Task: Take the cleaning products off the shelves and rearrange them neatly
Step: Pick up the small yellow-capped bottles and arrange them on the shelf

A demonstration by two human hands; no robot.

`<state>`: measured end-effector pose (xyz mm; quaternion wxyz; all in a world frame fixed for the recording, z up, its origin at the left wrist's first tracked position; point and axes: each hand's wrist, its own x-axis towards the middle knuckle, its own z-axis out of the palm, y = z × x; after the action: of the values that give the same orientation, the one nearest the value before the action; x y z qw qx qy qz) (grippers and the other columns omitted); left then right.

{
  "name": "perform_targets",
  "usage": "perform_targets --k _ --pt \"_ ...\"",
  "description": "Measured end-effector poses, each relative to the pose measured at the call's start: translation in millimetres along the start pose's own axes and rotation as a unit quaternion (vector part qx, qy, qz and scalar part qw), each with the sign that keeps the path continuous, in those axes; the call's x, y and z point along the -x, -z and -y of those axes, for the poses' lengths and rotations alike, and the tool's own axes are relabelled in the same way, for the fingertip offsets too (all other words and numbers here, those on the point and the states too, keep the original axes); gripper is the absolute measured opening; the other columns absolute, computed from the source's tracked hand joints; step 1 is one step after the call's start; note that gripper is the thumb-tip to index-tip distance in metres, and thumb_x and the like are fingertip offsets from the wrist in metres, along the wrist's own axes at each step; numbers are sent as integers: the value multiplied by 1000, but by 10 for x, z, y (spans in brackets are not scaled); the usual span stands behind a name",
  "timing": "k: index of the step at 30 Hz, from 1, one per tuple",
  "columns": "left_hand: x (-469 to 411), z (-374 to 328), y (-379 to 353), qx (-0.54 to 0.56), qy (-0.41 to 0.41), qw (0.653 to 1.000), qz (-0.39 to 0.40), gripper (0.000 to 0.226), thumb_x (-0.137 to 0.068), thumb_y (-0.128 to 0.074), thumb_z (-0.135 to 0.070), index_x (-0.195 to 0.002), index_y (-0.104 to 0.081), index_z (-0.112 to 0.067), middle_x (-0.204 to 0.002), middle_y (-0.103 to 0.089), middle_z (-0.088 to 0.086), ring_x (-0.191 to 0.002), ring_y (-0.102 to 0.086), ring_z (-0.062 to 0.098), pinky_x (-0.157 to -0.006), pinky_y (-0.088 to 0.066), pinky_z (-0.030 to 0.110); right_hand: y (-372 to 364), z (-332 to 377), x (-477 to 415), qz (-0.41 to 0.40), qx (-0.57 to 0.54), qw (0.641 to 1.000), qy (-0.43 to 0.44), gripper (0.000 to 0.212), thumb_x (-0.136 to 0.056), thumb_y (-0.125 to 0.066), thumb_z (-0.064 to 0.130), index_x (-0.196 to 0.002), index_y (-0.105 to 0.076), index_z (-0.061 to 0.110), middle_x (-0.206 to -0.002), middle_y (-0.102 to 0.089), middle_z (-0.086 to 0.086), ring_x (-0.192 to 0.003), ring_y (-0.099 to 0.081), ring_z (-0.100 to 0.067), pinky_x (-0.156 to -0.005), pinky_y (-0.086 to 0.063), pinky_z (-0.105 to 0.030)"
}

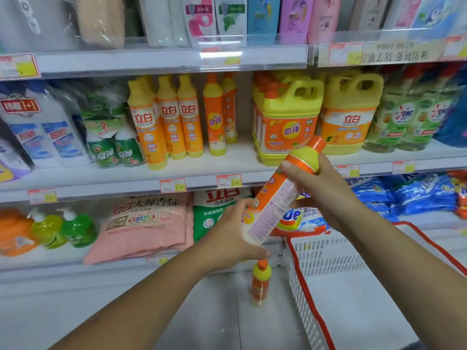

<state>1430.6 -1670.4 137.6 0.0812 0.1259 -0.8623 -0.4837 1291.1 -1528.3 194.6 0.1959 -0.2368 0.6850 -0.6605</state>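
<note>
Both my hands hold one orange and yellow dish-soap bottle (280, 193), tilted with its orange cap up to the right, in front of the middle shelf (202, 183). My left hand (227, 238) grips its pale base. My right hand (321, 188) grips it near the yellow neck. A matching bottle (260, 284) stands upright on the floor below my left hand. Two more slim orange bottles (217, 117) stand on the middle shelf, beside three yellow-orange bottles (166, 120).
Large yellow jugs (290, 117) fill the shelf to the right. A white basket with a red rim (328, 258) stands on the floor at right. Pink and green bags (146, 223) lie on the bottom shelf. Pouches line the top shelf.
</note>
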Motion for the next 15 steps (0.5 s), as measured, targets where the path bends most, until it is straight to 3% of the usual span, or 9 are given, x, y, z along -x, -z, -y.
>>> perform_targets --k 2,4,6,9,12,15 --pt "-33 17 28 56 49 995 62 84 -66 -90 -26 -122 -36 -57 -126 -57 -13 -109 -61 5 -93 -54 28 -14 -31 -34 -19 -27 999 3 54 -83 -75 31 -130 -49 25 -110 -67 -2 -95 -70 -19 -66 -61 -34" --pt "-54 29 83 131 98 977 138 85 -66 -86 -18 -137 -43 -38 -124 -66 -6 -113 -65 14 -99 -53 37 -25 -60 -66 -18 -64 998 -8 58 -85 -74 23 -135 -46 23 -110 -68 -6 -93 -72 -21 -64 -59 -33" --pt "-79 42 140 187 120 959 177 76 -65 -77 -10 -135 -49 -24 -126 -67 5 -118 -63 25 -104 -49 42 -24 -81 -107 -20 -109 994 -23 59 -88 -70 17 -139 -40 21 -109 -68 -10 -92 -71 -25 -67 -57 -36" --pt "-115 56 104 178 96 967 156 69 -66 -83 -3 -127 -57 -22 -118 -71 2 -112 -67 22 -101 -51 43 0 -84 -149 19 -147 988 -33 53 -92 -62 17 -139 -38 21 -110 -65 -11 -99 -69 -30 -70 -57 -38" --pt "-139 70 -23 132 80 983 97 77 -64 -92 -15 -127 -53 -36 -113 -71 -12 -103 -68 9 -94 -56 39 -8 -56 -133 50 -13 998 -23 57 -88 -70 38 -136 -39 37 -117 -64 -2 -103 -68 -22 -74 -60 -39" --pt "-177 85 -44 122 75 987 76 80 -62 -93 -23 -126 -49 -42 -112 -69 -15 -102 -67 6 -92 -57 37 -32 -79 -121 30 25 999 -3 62 -86 -71 36 -138 -40 39 -115 -63 0 -98 -70 -20 -67 -62 -37"
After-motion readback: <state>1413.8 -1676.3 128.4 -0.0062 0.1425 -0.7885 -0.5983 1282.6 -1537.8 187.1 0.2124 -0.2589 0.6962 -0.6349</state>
